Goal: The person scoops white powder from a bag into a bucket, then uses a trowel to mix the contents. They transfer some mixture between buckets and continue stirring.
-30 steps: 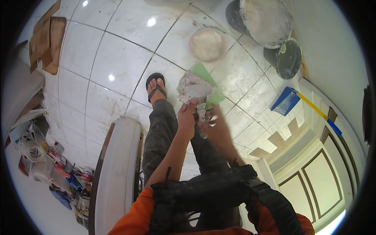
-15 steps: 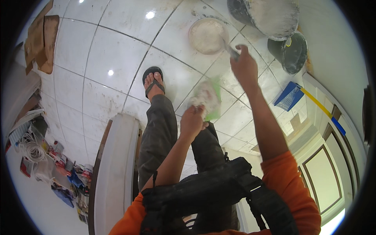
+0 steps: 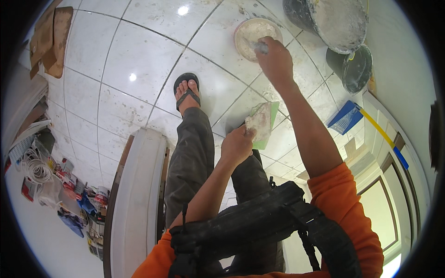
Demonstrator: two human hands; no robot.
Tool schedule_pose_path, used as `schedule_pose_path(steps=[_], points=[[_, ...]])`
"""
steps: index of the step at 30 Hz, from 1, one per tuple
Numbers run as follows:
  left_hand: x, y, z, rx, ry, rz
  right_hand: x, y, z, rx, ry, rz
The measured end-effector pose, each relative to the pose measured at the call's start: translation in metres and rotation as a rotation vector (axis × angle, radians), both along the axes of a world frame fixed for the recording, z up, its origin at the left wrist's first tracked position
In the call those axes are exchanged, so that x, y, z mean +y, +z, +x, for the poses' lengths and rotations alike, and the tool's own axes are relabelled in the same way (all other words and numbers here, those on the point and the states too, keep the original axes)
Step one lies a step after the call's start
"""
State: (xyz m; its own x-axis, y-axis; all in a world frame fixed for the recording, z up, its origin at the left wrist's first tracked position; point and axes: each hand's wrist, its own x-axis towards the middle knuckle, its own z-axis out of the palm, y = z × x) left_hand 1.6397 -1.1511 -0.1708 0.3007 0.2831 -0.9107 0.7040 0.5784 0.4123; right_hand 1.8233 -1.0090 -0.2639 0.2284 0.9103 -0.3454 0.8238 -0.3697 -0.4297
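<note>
My left hand (image 3: 238,145) is closed on the near edge of a flat green board (image 3: 273,116) thickly smeared with whitish plaster. It is held low, in front of my legs. My right hand (image 3: 277,64) grips a small tool by its grey handle (image 3: 262,47), reaching over a round tub (image 3: 238,45) of pale plaster. The tool's blade dips toward the plaster and is mostly hidden, so its exact kind cannot be made out.
Beyond the tub stand a large plaster-caked bucket (image 3: 301,18) and a smaller dark bucket (image 3: 337,65). A blue dustpan (image 3: 344,118) with a yellow handle is at right. Cardboard (image 3: 59,41) and coiled cable (image 3: 37,170) lie at left; my sandalled foot (image 3: 187,92) rests on the tiles.
My right hand has moved left, over the tub, bringing the tool toward the plaster. My left hand and the board have shifted slightly right and down; the board has turned and blurs less.
</note>
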Motion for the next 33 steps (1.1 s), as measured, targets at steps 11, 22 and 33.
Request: schedule_pose_path(steps=[11, 22, 33], points=[[0.001, -0.004, 0.004, -0.008, -0.036, 0.012, 0.005, -0.012, 0.082, -0.057, 0.097, 0.031], [0.003, 0.002, 0.007, 0.07, -0.079, 0.075, -0.061, -0.008, 0.044, 0.059, 0.021, 0.003], [0.035, -0.01, -0.038, 0.363, -0.216, 0.174, -0.026, -0.011, 0.053, -0.018, -0.044, 0.119]])
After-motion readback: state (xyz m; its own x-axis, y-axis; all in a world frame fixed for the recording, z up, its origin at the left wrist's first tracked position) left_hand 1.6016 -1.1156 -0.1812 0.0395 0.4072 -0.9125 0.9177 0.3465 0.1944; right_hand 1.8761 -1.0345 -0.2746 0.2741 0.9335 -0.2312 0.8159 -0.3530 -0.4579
